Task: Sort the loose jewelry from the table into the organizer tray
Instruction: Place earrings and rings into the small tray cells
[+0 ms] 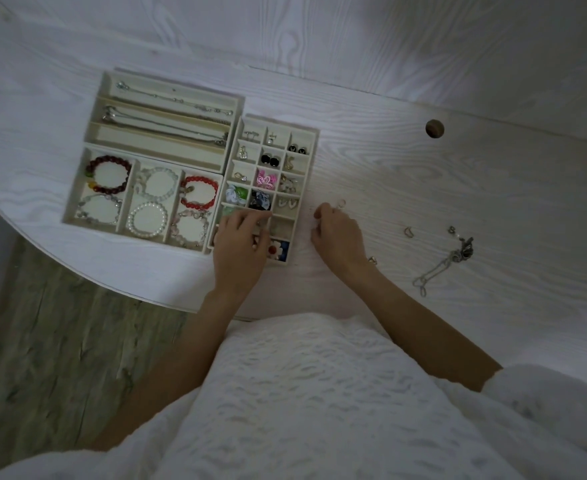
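A white wood-grain table (423, 188) is seen from above, in dim light. Three cream organizer trays sit side by side on its left part. The long-slot tray (167, 85) at the back holds thin chains laid lengthwise. The bracelet tray (77, 188) in front of it holds beaded bracelets, among them a dark red one (110, 174), a bright red one (198, 192) and a white pearl one (147, 220). The small-compartment tray (314, 147) to the right is divided into a grid of little squares, most filled with earrings and small pieces, including a pink flower piece (266, 178) and a white flower with a red centre (274, 249).

The left hand (241, 244) rests over the near compartments of the small-compartment tray, fingers spread and lightly bent; whether anything is held beneath them cannot be told. The right hand (337, 237) lies on the table just beside that tray, fingers curled; a small silver ring (341, 203) is seen at its fingertips, but whether it is pinched or only touched cannot be told.

Loose jewelry lies on the table to the right: a small curved silver piece (408, 231), a silver chain (441, 265) with a dark tangled end, and a tiny piece (372, 259) beside the right wrist. A round hole (434, 128) is cut in the tabletop farther back. A white textured garment (319, 393) fills the foreground.
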Demonstrator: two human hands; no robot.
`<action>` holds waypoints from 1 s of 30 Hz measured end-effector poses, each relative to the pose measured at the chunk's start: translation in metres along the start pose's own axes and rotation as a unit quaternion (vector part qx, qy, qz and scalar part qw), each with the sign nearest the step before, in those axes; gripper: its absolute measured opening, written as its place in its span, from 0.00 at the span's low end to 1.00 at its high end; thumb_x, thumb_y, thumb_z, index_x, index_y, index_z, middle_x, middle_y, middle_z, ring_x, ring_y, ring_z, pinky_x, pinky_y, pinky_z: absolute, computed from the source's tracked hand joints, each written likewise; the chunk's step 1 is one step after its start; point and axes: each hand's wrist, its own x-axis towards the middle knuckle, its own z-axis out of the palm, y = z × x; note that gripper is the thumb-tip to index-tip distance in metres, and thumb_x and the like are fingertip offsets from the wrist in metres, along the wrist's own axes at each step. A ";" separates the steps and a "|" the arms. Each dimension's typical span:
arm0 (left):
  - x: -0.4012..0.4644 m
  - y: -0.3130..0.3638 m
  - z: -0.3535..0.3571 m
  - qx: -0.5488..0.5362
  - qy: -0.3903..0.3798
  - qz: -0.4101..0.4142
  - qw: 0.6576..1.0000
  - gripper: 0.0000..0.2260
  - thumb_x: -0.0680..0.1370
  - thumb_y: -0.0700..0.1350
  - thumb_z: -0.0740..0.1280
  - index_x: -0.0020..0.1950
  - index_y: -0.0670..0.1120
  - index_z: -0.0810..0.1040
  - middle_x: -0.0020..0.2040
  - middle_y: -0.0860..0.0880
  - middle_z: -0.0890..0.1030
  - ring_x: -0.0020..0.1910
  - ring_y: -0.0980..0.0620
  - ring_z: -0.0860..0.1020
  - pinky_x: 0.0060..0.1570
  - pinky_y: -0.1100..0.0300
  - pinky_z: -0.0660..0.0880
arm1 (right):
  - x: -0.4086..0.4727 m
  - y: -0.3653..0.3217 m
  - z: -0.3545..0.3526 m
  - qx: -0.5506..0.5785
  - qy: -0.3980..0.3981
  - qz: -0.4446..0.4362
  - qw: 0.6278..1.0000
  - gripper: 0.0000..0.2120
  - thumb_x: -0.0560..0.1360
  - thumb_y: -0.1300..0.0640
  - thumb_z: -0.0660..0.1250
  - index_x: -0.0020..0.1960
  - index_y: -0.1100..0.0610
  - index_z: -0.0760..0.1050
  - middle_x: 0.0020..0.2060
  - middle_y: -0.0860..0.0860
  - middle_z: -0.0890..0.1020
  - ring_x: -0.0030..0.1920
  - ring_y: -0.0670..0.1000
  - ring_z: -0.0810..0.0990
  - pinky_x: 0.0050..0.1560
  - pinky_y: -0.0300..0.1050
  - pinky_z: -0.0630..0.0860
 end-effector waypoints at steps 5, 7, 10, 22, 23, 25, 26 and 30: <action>0.005 0.014 0.009 -0.041 -0.093 0.067 0.993 0.18 0.76 0.45 0.64 0.66 0.44 0.74 0.59 0.43 0.75 0.58 0.47 0.72 0.56 0.64 0.65 | -0.015 0.008 -0.030 0.124 0.074 -0.092 0.985 0.06 0.73 0.63 0.66 0.49 0.57 0.76 0.39 0.48 0.79 0.38 0.45 0.76 0.41 0.40 0.73; 0.006 0.017 0.011 -0.080 -0.141 0.079 0.984 0.21 0.77 0.46 0.66 0.69 0.45 0.71 0.62 0.45 0.74 0.60 0.50 0.71 0.58 0.64 0.65 | -0.019 0.003 -0.040 0.188 0.064 -0.095 0.976 0.05 0.72 0.61 0.68 0.48 0.56 0.75 0.39 0.46 0.80 0.38 0.42 0.77 0.40 0.35 0.73; 0.010 0.017 0.010 -0.145 -0.159 0.053 0.975 0.20 0.76 0.44 0.68 0.68 0.46 0.71 0.58 0.50 0.79 0.55 0.57 0.76 0.55 0.65 0.71 | -0.016 -0.008 -0.044 0.316 0.019 -0.064 0.946 0.05 0.72 0.63 0.70 0.46 0.59 0.75 0.39 0.47 0.81 0.40 0.43 0.80 0.42 0.31 0.74; -0.007 -0.009 -0.008 -0.152 -0.053 -0.070 0.984 0.13 0.76 0.38 0.68 0.60 0.43 0.77 0.50 0.53 0.81 0.43 0.59 0.78 0.44 0.71 0.74 | 0.009 -0.036 -0.017 0.103 0.048 -0.174 0.978 0.03 0.71 0.61 0.67 0.42 0.57 0.79 0.38 0.50 0.81 0.38 0.52 0.78 0.35 0.45 0.75; -0.008 -0.011 -0.008 -0.131 -0.045 -0.065 0.988 0.13 0.76 0.38 0.68 0.60 0.43 0.77 0.51 0.52 0.80 0.43 0.58 0.77 0.44 0.70 0.74 | 0.009 -0.038 -0.014 0.086 0.051 -0.188 0.977 0.03 0.71 0.61 0.68 0.43 0.56 0.81 0.38 0.51 0.81 0.38 0.53 0.78 0.35 0.43 0.75; -0.008 -0.014 -0.007 -0.088 -0.036 -0.046 0.994 0.14 0.75 0.37 0.68 0.60 0.44 0.78 0.53 0.49 0.79 0.43 0.53 0.76 0.44 0.62 0.74 | 0.009 -0.041 -0.012 0.076 0.050 -0.208 0.974 0.06 0.71 0.61 0.70 0.47 0.56 0.83 0.42 0.52 0.82 0.41 0.53 0.79 0.36 0.42 0.74; -0.008 -0.016 -0.007 -0.071 -0.032 -0.035 0.996 0.14 0.74 0.36 0.68 0.59 0.44 0.78 0.53 0.47 0.78 0.43 0.51 0.75 0.43 0.61 0.74 | 0.008 -0.040 -0.013 0.081 0.051 -0.207 0.974 0.08 0.71 0.61 0.69 0.50 0.55 0.83 0.44 0.52 0.82 0.42 0.52 0.79 0.37 0.41 0.73; -0.005 -0.019 -0.006 0.003 -0.010 0.008 1.000 0.12 0.72 0.35 0.69 0.55 0.43 0.80 0.53 0.44 0.76 0.50 0.46 0.73 0.45 0.62 0.69 | 0.003 -0.020 -0.020 0.119 0.092 -0.132 0.980 0.13 0.72 0.66 0.65 0.52 0.55 0.81 0.47 0.52 0.79 0.45 0.49 0.76 0.41 0.37 0.68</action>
